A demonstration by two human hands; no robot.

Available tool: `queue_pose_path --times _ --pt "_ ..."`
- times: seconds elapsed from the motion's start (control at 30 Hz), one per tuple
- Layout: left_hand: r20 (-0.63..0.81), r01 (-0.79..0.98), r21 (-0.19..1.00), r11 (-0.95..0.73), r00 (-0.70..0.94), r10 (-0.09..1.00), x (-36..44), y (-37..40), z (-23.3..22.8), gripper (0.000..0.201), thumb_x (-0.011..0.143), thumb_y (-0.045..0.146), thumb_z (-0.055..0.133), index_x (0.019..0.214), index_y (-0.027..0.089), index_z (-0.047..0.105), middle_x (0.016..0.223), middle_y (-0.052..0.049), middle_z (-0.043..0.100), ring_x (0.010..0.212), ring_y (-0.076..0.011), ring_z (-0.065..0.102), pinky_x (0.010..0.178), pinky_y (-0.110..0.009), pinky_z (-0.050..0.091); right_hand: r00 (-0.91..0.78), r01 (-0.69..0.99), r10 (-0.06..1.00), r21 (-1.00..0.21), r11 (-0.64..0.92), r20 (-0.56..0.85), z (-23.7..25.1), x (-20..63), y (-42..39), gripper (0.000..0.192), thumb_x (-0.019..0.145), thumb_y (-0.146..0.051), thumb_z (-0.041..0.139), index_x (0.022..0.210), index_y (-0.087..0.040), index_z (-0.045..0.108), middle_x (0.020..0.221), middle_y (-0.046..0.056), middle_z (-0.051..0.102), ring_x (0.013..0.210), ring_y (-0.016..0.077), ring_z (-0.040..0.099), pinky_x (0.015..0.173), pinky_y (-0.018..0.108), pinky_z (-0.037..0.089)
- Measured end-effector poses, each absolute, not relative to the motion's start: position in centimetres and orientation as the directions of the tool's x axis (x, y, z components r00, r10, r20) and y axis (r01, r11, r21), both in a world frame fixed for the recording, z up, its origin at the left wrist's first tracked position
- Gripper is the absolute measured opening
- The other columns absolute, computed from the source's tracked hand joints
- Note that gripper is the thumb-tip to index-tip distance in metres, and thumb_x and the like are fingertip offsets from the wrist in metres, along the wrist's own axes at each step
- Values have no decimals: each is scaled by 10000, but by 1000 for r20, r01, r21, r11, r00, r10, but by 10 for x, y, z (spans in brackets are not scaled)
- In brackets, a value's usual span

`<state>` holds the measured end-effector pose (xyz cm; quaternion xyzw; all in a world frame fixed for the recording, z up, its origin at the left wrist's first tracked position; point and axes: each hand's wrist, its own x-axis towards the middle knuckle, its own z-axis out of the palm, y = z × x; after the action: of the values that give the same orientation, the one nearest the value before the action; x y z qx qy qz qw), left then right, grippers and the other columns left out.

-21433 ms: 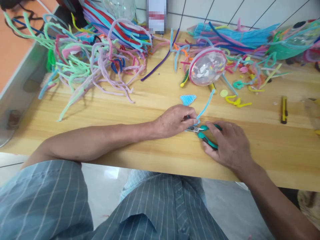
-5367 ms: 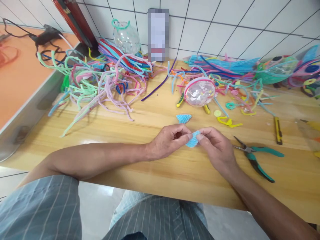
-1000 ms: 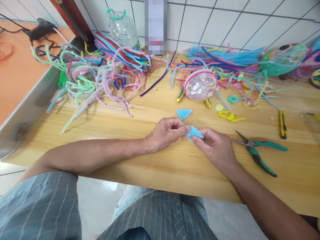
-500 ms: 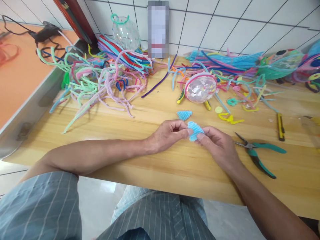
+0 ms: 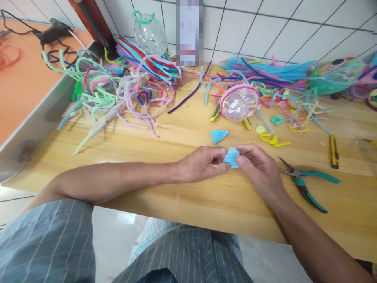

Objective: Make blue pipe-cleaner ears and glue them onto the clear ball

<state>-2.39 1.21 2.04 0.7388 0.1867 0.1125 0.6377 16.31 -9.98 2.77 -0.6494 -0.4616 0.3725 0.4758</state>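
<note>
Between my hands, just above the wooden table, is a small light-blue piece of ribbed pipe cleaner (image 5: pixel 232 157). My left hand (image 5: pixel 205 162) pinches its left edge between thumb and fingers. On the opposite side my right hand (image 5: pixel 258 164) grips it, thumb in front and fingers behind. A matching blue pipe-cleaner triangle (image 5: pixel 218 136) lies on the table just beyond my left hand. Green-handled long-nose pliers (image 5: pixel 300 175) rest, jaws apart, to the right of my right hand.
A clear ball with a pink rim (image 5: pixel 240 103) stands farther back. Tangled pipe cleaners (image 5: pixel 118 92) cover the back left; bundled blue ones (image 5: pixel 273 69) lie back right. A yellow cutter knife (image 5: pixel 333 151) is at the right. A clear jar-like shape (image 5: pixel 150 35) stands by the tiled wall.
The held blue piece has turned and shifted slightly right, with more of it covered by my fingers. My left hand has rotated, its back now showing more. The whole view has shifted slightly.
</note>
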Motion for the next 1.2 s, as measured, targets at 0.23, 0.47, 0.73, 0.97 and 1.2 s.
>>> queue_pose_path --times 0.23,0.47,0.73,0.97,1.2 --pt "-80 30 994 108 863 499 -24 11 19 253 952 394 709 861 167 641 737 49 575 656 -76 459 619 -223 381 322 204 941 -963 -174 -102 27 166 -99 294 810 -515 894 834 -265 741 721 -17 750 626 154 636 615 290 534" --pt "-122 -16 961 276 871 476 -24 14 15 463 891 599 807 926 143 734 832 -9 741 586 -60 528 573 -230 444 386 228 920 -959 -167 -68 21 170 -101 315 795 -505 898 797 -254 707 644 -30 711 557 152 632 566 292 530" --pt "-157 -14 946 323 853 498 -22 18 14 530 831 650 853 916 141 731 823 -13 757 569 -55 527 561 -227 449 377 204 923 -965 -165 -78 27 165 -101 398 806 -613 886 886 -262 717 748 -2 748 650 175 661 640 321 563" --pt "44 -100 993 64 811 584 -23 14 6 456 955 576 772 1102 150 699 891 -9 709 607 -66 499 577 -231 436 275 220 941 -939 -262 -198 31 163 -100 410 850 -633 829 774 -243 726 682 6 703 623 170 615 623 326 540" --pt "446 -105 808 -580 752 485 -29 16 -9 241 1060 405 684 1144 183 644 962 -20 704 670 -93 560 708 -242 522 258 55 931 -958 -282 -260 16 168 -102 450 833 -674 842 783 -235 756 677 9 710 588 154 597 594 313 511"
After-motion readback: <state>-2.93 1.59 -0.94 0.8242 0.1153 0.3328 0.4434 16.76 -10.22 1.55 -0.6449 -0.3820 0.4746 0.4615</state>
